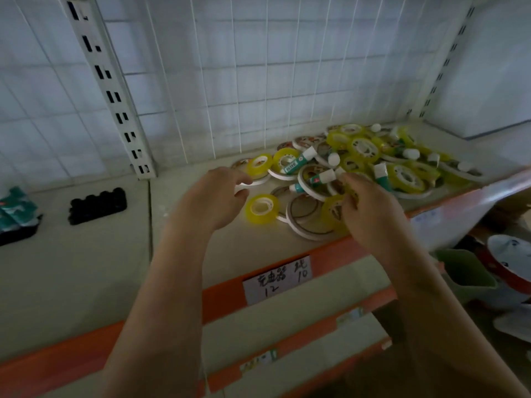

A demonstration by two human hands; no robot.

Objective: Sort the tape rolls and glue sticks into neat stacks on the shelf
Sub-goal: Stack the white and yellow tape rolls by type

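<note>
A loose heap of yellow tape rolls, thin white tape rings and green-and-white glue sticks covers the right part of the shelf. My left hand pinches a thin white tape ring at the heap's left edge. A small yellow roll stands just right of that hand. My right hand curls its fingers round a yellow tape roll at the heap's front. Another glue stick lies between the two hands.
A black tray-like item and green packets lie on the shelf's left section. A wire grid back panel and a slotted upright stand behind. An orange shelf edge with a handwritten label runs in front, with lower shelves below.
</note>
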